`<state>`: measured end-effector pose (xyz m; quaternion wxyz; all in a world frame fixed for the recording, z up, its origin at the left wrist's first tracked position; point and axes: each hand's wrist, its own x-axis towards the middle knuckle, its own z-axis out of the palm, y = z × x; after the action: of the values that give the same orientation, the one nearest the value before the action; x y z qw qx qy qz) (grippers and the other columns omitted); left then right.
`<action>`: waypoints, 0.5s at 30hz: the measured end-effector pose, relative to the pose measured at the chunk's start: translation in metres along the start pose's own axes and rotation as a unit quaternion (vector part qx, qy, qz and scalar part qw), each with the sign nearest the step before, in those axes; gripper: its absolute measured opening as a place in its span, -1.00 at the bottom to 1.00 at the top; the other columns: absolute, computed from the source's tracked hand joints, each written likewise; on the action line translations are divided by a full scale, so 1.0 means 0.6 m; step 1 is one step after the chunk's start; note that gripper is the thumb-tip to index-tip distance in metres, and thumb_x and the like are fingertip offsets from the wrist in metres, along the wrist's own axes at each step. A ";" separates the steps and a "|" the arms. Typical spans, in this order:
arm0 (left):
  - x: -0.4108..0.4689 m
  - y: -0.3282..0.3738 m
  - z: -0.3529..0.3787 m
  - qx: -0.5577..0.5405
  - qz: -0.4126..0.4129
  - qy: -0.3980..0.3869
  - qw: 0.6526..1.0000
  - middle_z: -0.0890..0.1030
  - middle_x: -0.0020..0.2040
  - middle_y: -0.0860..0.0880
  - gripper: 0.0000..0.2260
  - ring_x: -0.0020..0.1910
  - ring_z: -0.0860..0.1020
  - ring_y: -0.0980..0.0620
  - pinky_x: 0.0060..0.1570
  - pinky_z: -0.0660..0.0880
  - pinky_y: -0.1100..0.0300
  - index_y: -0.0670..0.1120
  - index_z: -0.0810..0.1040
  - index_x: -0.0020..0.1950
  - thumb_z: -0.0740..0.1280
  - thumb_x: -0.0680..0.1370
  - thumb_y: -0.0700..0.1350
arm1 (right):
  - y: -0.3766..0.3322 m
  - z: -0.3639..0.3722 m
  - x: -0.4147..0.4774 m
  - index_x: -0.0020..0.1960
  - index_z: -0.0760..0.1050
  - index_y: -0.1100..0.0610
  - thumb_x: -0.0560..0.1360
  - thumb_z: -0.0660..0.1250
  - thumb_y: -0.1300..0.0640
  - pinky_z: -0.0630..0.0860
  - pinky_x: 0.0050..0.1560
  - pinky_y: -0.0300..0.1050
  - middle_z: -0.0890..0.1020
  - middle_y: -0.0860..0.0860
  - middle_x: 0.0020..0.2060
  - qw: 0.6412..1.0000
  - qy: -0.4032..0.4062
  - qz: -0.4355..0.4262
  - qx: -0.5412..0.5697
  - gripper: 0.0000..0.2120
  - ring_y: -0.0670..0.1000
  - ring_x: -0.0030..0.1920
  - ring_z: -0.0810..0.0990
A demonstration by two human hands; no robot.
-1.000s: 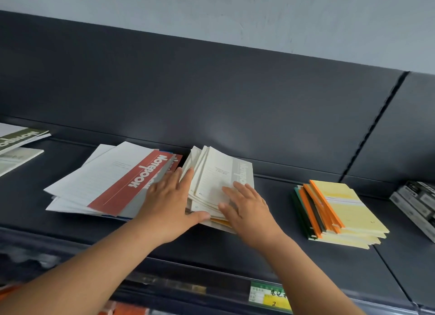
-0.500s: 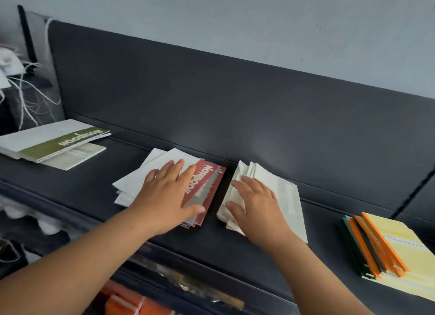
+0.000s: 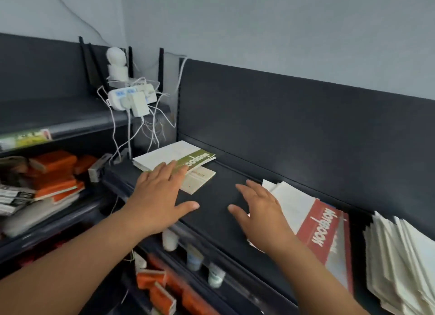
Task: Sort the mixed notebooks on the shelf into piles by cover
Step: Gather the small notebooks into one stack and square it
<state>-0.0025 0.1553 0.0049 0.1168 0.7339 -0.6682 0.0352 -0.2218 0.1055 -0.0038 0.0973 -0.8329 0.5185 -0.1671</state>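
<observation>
Two hands in my view, both spread flat and holding nothing: my left hand with fingers fanned, its fingertips over the near edge of the green-banded notebook pile; my right hand splayed over bare shelf, its outer edge overlapping the red-banded notebook pile; I cannot tell whether it touches. One cream notebook pokes out beneath the green pile at the shelf's left end. One fanned stack of plain cream notebooks lies at far right, just beside the red pile. Behind the green pile: a white power strip with trailing cables. Lower left shelves: orange notebooks.
</observation>
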 end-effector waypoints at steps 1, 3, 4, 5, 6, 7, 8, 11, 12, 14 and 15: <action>0.001 -0.028 -0.003 0.003 -0.011 -0.004 1.000 -0.10 0.62 -0.05 -0.18 0.58 -0.09 -0.07 0.51 -0.04 -0.05 0.05 -0.14 0.60 0.11 0.50 0.39 | -0.021 0.012 0.016 0.57 0.17 -0.05 0.62 0.17 -0.15 0.02 0.57 -0.01 0.13 -0.03 0.59 1.000 -0.005 -0.005 0.008 -0.43 0.02 0.58 0.07; 0.005 -0.078 -0.006 0.009 -0.031 -0.010 0.999 -0.09 0.62 -0.04 -0.19 0.58 -0.08 -0.06 0.51 -0.03 -0.04 0.05 -0.14 0.60 0.10 0.51 0.40 | -0.057 0.034 0.045 0.57 0.17 -0.04 0.62 0.18 -0.15 0.02 0.57 0.00 0.14 -0.03 0.58 1.000 -0.013 -0.007 0.024 -0.43 0.01 0.58 0.07; 0.009 -0.099 -0.007 0.009 -0.040 -0.010 0.999 -0.08 0.62 -0.04 -0.19 0.58 -0.07 -0.06 0.51 -0.02 -0.04 0.05 -0.13 0.60 0.10 0.51 0.40 | -0.072 0.044 0.060 0.57 0.17 -0.03 0.62 0.19 -0.14 0.02 0.57 0.00 0.15 -0.03 0.58 0.999 -0.017 -0.005 0.033 -0.43 0.01 0.58 0.07; 0.014 -0.119 -0.006 0.008 -0.049 -0.011 0.999 -0.06 0.62 -0.04 -0.19 0.58 -0.06 -0.06 0.51 -0.02 -0.04 0.05 -0.12 0.60 0.10 0.51 0.40 | -0.086 0.053 0.073 0.57 0.17 -0.03 0.62 0.19 -0.14 0.02 0.57 0.00 0.15 -0.04 0.58 0.999 -0.023 -0.003 0.040 -0.43 0.00 0.58 0.07; 0.021 -0.137 -0.005 0.006 -0.056 -0.013 0.998 -0.05 0.62 -0.03 -0.20 0.58 -0.06 -0.05 0.51 -0.01 -0.05 0.05 -0.12 0.60 0.10 0.51 0.40 | -0.097 0.061 0.087 0.57 0.17 -0.02 0.62 0.18 -0.14 0.02 0.57 -0.01 0.16 -0.04 0.58 0.999 -0.029 0.001 0.045 -0.43 0.00 0.58 0.07; 0.028 -0.153 -0.004 0.004 -0.062 -0.015 0.998 -0.05 0.62 -0.03 -0.20 0.58 -0.05 -0.04 0.51 -0.01 -0.06 0.05 -0.11 0.60 0.09 0.51 0.39 | -0.106 0.069 0.101 0.57 0.16 -0.02 0.62 0.18 -0.14 0.01 0.57 -0.01 0.16 -0.04 0.58 0.998 -0.034 0.004 0.048 -0.43 0.00 0.58 0.07; 0.036 -0.167 -0.002 0.002 -0.068 -0.018 0.998 -0.04 0.62 -0.03 -0.21 0.58 -0.05 -0.04 0.50 -0.01 -0.06 0.05 -0.10 0.60 0.09 0.51 0.39 | -0.113 0.076 0.116 0.57 0.16 -0.02 0.62 0.17 -0.14 0.01 0.57 -0.01 0.16 -0.03 0.58 0.998 -0.039 0.008 0.051 -0.43 0.00 0.58 0.07; 0.067 -0.199 0.005 -0.008 -0.079 -0.019 0.997 -0.03 0.61 -0.03 -0.23 0.58 -0.05 -0.03 0.51 -0.02 -0.03 0.04 -0.08 0.60 0.10 0.53 0.36 | -0.126 0.096 0.161 0.57 0.16 0.00 0.63 0.16 -0.13 0.03 0.57 -0.01 0.16 -0.03 0.58 0.997 -0.048 0.022 0.064 -0.44 -0.02 0.58 0.06; 0.079 -0.208 0.009 -0.012 -0.081 -0.019 0.996 -0.03 0.61 -0.03 -0.24 0.58 -0.06 -0.02 0.52 -0.02 -0.03 0.04 -0.08 0.61 0.10 0.54 0.36 | -0.127 0.103 0.178 0.58 0.16 0.01 0.64 0.15 -0.12 0.04 0.57 -0.01 0.16 -0.03 0.58 0.996 -0.048 0.026 0.068 -0.44 -0.02 0.58 0.07; 0.104 -0.222 0.018 -0.018 -0.080 -0.025 0.996 -0.03 0.62 -0.04 -0.25 0.58 -0.07 -0.02 0.53 -0.03 -0.02 0.03 -0.07 0.61 0.08 0.55 0.35 | -0.130 0.118 0.214 0.58 0.15 0.03 0.64 0.13 -0.12 0.05 0.56 -0.02 0.16 -0.03 0.58 0.996 -0.049 0.031 0.067 -0.44 -0.02 0.58 0.08; 0.118 -0.230 0.023 -0.017 -0.078 -0.030 0.996 -0.04 0.62 -0.04 -0.26 0.58 -0.09 -0.02 0.54 -0.04 -0.02 0.03 -0.07 0.61 0.07 0.55 0.35 | -0.131 0.125 0.231 0.58 0.14 0.04 0.65 0.12 -0.12 0.05 0.56 -0.02 0.16 -0.02 0.58 0.996 -0.051 0.032 0.064 -0.44 -0.01 0.58 0.07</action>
<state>0.1396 0.0942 -0.0111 0.1117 0.7821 -0.6130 -0.0078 -0.0715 0.0152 -0.0219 0.1822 -0.8154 0.5276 -0.1537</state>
